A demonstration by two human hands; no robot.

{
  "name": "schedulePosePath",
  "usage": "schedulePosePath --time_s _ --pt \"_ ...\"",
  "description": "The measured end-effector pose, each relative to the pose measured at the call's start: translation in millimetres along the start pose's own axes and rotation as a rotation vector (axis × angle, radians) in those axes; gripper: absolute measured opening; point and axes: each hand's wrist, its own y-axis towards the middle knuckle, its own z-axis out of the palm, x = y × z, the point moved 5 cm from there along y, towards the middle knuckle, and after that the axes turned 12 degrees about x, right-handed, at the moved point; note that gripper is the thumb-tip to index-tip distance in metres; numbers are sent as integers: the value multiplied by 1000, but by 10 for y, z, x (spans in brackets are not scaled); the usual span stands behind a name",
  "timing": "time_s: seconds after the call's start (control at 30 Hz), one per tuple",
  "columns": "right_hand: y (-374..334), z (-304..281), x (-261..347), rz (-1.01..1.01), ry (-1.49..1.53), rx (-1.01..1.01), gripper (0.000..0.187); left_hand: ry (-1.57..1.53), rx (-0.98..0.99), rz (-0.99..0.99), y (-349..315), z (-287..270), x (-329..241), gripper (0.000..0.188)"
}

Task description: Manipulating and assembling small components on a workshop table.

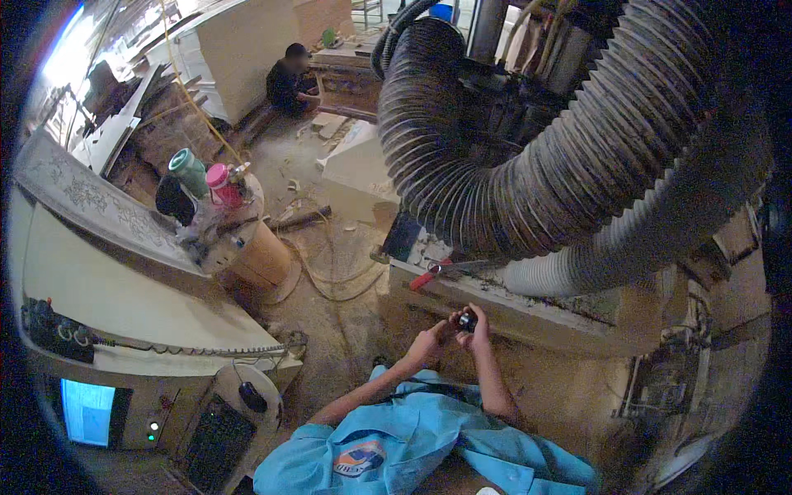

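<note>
In front of my body, a small black round part [468, 321] with a shiny face is held between my two hands. My right hand [480, 328] is closed around it from the right. From the left, my left hand [431, 340] reaches in with its fingers bent and pressed against the same part; its exact kind is too small to make out. Just beyond the hands, a red-handled tool [430, 276] lies on the dusty edge of the machine bed [528, 307], with a grey metal piece [469, 266] beside it.
Thick ribbed hoses [528, 198] arch over the bed at right. At left stand a control console with a lit screen [87, 411], keyboard [216, 445] and mouse [252, 397]. A drum [260, 262] carries a green jar [186, 169] and pink jug [221, 186]. A person [289, 82] crouches far back.
</note>
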Motion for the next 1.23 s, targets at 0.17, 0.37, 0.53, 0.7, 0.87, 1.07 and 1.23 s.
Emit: schedulePosePath --time_s 0.17,0.37,0.53,0.7,0.87,1.07,1.23 --pt "34 -6 -30 182 -425 115 27 -65 -80 153 22 -16 -30 61" --pt "106 27 -67 -24 -290 146 32 -22 -6 136 19 -97 -128 63" --pt "85 16 -14 87 -250 146 32 -176 3 163 -1 -152 -100 56" --pt "175 6 -64 8 -178 180 32 -3 32 48 -9 -110 -5 50" --pt "132 39 -38 -43 -313 201 29 -124 30 54 -42 -166 -96 52" --pt "133 151 -144 -4 -146 239 27 -124 17 116 -122 -247 -190 54" --pt "8 214 -41 73 -157 222 28 -127 54 171 -123 -213 -137 60"
